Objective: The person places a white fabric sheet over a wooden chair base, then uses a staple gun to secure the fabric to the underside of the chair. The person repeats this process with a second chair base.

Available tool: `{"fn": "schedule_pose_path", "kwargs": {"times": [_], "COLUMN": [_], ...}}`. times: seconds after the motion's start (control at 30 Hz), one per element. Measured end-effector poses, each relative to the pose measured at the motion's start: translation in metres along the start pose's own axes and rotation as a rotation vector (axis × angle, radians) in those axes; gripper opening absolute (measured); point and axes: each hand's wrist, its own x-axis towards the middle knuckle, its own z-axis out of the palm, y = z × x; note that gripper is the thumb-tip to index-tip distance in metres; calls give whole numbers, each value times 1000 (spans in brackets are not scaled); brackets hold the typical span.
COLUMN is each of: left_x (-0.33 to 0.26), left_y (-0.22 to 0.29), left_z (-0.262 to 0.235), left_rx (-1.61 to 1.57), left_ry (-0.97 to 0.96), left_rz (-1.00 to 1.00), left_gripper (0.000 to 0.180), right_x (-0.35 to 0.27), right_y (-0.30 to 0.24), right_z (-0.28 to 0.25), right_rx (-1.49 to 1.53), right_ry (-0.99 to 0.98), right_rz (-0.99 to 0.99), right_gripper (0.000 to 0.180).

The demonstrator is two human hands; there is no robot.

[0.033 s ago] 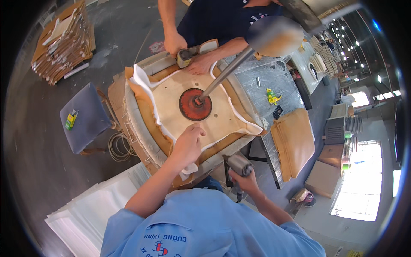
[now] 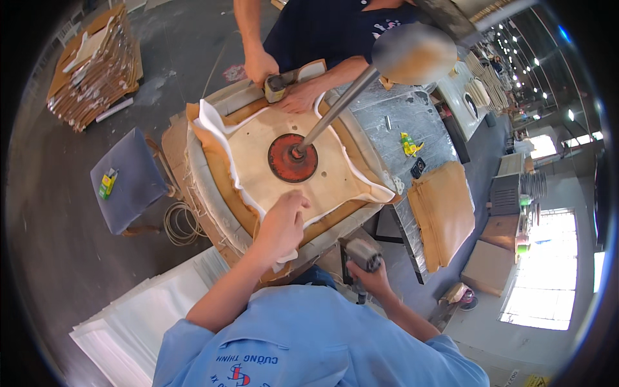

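A wooden seat panel lies on a padded stand, edged with white wadding and tan cover material. A metal rod with a round red plate presses on its middle. My left hand rests at the near edge of the panel, fingers curled in; whatever they hold is hidden. Off the panel's near right side, my right hand grips a grey staple gun by its handle. Across from me, a co-worker's hand holds another staple gun, and their other hand presses the far edge.
A plastic-wrapped table on the right carries folded tan sheets and a yellow-green packet. To the left are a blue-grey stool and a coiled hose. White sheets are stacked at lower left, brown pieces at far left.
My right hand and its staple gun have shifted slightly down and to the right. My left hand stays over the panel's near edge, almost unmoved.
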Motion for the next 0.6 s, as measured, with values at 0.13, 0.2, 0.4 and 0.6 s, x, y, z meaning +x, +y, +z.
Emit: {"fn": "schedule_pose_path", "kwargs": {"times": [0.13, 0.2, 0.4, 0.6], "left_x": [-47, -51, -37, -25], "left_y": [57, 49, -4, -9], "left_z": [21, 46, 110, 140], "left_rx": [-38, 43, 358, 554], "left_ry": [-333, -489, -452, -242], "left_rz": [52, 47, 115, 63], "left_gripper": [30, 39, 67, 87], "right_x": [-28, -19, 37, 193], "right_y": [76, 83, 108, 123], "right_z": [-29, -41, -113, -227], "right_rx": [34, 73, 186, 237], "right_ry": [206, 260, 321, 367], "right_rz": [-89, 6, 189, 233], "right_gripper": [60, 56, 24, 20]}}
